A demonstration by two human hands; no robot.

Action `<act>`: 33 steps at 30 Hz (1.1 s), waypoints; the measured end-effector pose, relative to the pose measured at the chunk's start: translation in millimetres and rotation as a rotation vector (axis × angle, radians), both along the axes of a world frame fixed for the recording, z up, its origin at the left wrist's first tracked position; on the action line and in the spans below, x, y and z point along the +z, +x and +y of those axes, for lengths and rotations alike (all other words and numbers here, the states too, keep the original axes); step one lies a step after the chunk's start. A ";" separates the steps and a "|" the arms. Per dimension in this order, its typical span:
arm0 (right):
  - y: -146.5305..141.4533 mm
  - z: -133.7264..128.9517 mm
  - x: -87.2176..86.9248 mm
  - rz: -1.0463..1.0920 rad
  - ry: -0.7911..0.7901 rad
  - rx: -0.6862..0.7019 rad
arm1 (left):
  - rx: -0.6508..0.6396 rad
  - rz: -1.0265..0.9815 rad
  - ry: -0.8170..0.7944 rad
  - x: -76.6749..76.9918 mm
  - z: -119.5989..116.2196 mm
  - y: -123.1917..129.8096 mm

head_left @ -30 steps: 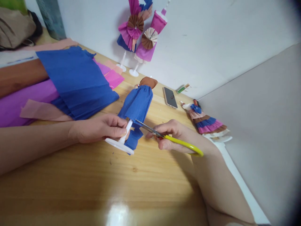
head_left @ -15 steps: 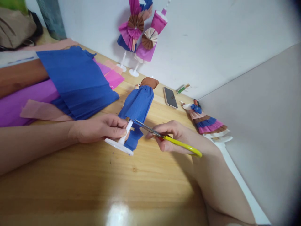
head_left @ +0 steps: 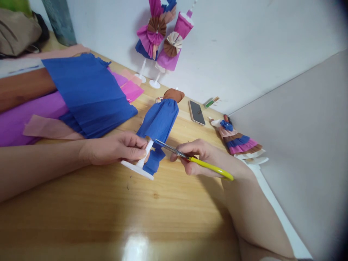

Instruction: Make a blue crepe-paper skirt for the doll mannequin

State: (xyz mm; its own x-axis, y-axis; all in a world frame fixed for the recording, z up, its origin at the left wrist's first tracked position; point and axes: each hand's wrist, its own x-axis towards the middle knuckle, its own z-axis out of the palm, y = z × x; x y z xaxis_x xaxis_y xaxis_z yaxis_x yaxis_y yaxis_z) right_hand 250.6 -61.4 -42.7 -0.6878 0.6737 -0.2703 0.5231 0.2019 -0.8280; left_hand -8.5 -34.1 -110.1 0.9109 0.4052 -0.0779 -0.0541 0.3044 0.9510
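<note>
My left hand (head_left: 122, 148) is closed round the white stem of a small mannequin stand (head_left: 137, 169), which is tilted with its round base toward me. The mannequin wears a blue crepe-paper skirt (head_left: 159, 119) and a brown top (head_left: 174, 95). In my right hand (head_left: 199, 154) are scissors (head_left: 209, 166) with yellow handles. Their blades lie at the skirt's lower hem, close to the stem. A blue paper strip (head_left: 154, 161) hangs below the hem beside the base.
Sheets of blue paper (head_left: 89, 94), brown and purple paper lie at the left. Two dressed mannequins (head_left: 170, 43) stand by the wall. A phone (head_left: 197, 112) and another dressed doll (head_left: 239, 139) lie at the right on the wooden table (head_left: 108, 217).
The scissor blades have closed a little at the hem, and the skirt has shifted very slightly. Both hands stay almost in place.
</note>
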 end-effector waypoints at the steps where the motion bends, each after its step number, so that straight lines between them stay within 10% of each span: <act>1: 0.4 0.2 -0.7 0.004 -0.007 -0.005 | 0.004 -0.001 0.000 -0.2 0.0 -0.2; 33: 2.5 3.2 0.7 -0.103 -0.038 -0.081 | 0.001 0.005 0.029 1.2 0.5 -0.6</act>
State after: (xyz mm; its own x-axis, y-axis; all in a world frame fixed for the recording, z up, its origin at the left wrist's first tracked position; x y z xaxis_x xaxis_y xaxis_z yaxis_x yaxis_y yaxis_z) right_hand 253.1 -58.2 -41.9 -0.5987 0.7139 -0.3632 0.6193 0.1251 -0.7751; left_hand -9.1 -33.6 -108.8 0.9102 0.4081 -0.0712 -0.0491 0.2769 0.9597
